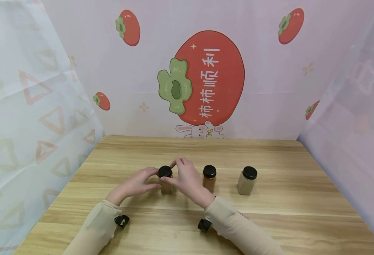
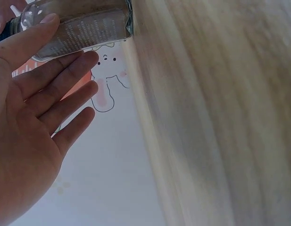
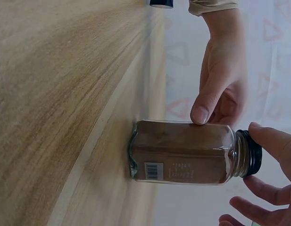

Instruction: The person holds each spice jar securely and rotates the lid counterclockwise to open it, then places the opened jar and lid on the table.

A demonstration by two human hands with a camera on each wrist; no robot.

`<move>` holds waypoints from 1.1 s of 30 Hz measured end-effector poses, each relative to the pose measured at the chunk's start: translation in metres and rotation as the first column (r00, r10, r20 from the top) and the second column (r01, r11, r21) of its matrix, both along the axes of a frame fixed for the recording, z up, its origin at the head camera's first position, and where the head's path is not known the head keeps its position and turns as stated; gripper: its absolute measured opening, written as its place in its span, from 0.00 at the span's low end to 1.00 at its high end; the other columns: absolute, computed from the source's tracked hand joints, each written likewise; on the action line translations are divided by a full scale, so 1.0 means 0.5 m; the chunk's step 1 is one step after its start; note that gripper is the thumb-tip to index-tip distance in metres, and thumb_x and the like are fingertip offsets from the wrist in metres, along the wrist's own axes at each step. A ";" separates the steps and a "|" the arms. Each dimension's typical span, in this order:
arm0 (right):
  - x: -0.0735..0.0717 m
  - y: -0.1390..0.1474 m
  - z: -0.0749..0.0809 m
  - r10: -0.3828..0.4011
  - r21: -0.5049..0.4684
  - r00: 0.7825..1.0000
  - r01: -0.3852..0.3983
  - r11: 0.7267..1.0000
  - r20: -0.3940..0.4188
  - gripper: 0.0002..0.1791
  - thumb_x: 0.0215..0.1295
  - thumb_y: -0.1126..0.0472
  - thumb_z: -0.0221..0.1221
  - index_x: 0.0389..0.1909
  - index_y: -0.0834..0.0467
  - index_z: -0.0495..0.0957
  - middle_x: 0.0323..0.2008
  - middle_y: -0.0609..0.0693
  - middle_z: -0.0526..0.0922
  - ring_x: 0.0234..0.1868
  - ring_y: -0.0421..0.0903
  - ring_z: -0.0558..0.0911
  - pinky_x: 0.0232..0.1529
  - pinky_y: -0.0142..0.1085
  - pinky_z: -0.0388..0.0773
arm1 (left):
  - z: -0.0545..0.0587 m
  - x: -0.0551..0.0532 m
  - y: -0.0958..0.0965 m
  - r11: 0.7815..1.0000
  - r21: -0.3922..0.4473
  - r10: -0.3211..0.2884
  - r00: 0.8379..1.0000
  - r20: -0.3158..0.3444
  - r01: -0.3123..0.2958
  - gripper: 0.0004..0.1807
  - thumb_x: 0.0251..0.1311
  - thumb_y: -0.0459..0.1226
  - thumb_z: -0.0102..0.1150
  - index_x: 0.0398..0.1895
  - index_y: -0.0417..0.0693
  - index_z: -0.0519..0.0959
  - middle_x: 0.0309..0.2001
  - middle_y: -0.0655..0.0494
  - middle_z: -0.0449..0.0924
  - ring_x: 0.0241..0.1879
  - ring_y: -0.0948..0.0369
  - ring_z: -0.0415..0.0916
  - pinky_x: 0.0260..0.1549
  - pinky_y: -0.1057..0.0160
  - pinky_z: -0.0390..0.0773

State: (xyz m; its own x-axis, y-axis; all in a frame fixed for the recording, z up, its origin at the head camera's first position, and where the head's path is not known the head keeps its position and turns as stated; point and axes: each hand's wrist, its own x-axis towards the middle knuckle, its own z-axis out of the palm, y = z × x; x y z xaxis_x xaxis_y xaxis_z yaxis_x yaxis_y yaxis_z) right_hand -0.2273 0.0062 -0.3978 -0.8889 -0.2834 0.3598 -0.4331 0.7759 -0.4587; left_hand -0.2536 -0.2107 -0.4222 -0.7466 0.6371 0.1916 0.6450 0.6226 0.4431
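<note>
A glass spice jar [image 1: 167, 188] of brown powder stands upright on the table between both hands. My left hand [image 1: 138, 182] holds its body from the left, with the thumb [image 2: 34, 40] against the glass and the fingers spread on the other side. From the right, my right hand [image 1: 189, 181] pinches the jar's black lid [image 3: 255, 153] between thumb and fingers. The lid sits on the threaded neck, part of which shows below it in the right wrist view. Printed text and a barcode label [image 3: 153, 171] show on the glass.
Right of my right hand stands a second black-lidded jar [image 1: 209, 180] with orange-brown powder. Farther right is a third jar [image 1: 247, 183] with pale contents. The wooden table [image 1: 282, 202] meets a printed backdrop [image 1: 263, 117] at the rear and hanging cloth on both sides.
</note>
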 end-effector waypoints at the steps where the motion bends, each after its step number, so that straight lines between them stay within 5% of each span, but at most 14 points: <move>1: 0.000 -0.001 0.000 -0.001 0.005 1.000 0.001 1.000 -0.007 0.28 0.49 0.34 0.64 0.42 0.51 0.74 0.45 0.48 0.76 0.48 0.47 0.76 0.40 0.38 0.80 | 0.000 0.000 0.000 1.000 -0.001 -0.001 1.000 -0.002 0.001 0.20 0.58 0.44 0.63 0.54 0.53 0.76 0.49 0.60 0.79 0.52 0.60 0.75 0.55 0.53 0.74; 8: 0.000 -0.005 -0.002 -0.001 -0.004 1.000 0.001 1.000 -0.012 0.28 0.50 0.35 0.65 0.42 0.51 0.74 0.46 0.49 0.76 0.49 0.48 0.75 0.38 0.38 0.79 | 0.001 0.000 0.002 1.000 -0.011 0.000 1.000 0.001 0.000 0.21 0.58 0.44 0.63 0.55 0.52 0.76 0.51 0.58 0.79 0.54 0.59 0.75 0.56 0.53 0.74; 20: 0.003 -0.001 0.003 0.042 -0.079 0.999 -0.039 0.996 0.034 0.26 0.53 0.40 0.65 0.45 0.53 0.76 0.49 0.50 0.76 0.55 0.49 0.74 0.50 0.43 0.78 | 0.005 0.001 0.002 1.000 -0.012 -0.001 1.000 0.007 0.001 0.22 0.58 0.44 0.63 0.56 0.51 0.76 0.50 0.59 0.79 0.54 0.59 0.75 0.56 0.53 0.74; 33: -0.014 0.013 0.004 0.197 -0.155 0.973 -0.177 0.972 0.121 0.23 0.58 0.49 0.64 0.52 0.55 0.76 0.52 0.53 0.75 0.56 0.50 0.73 0.57 0.45 0.73 | 0.004 0.002 0.002 1.000 -0.018 0.004 1.000 -0.017 -0.004 0.22 0.58 0.45 0.64 0.55 0.51 0.76 0.50 0.58 0.79 0.52 0.59 0.76 0.54 0.53 0.75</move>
State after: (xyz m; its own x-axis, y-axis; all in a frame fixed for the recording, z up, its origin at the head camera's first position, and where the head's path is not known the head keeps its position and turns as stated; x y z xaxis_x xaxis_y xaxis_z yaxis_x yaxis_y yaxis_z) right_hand -0.2340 0.0127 -0.3959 -0.8681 -0.4035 0.2892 -0.4908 0.6094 -0.6228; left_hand -0.2526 -0.2097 -0.4201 -0.7460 0.6376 0.1923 0.6496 0.6331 0.4210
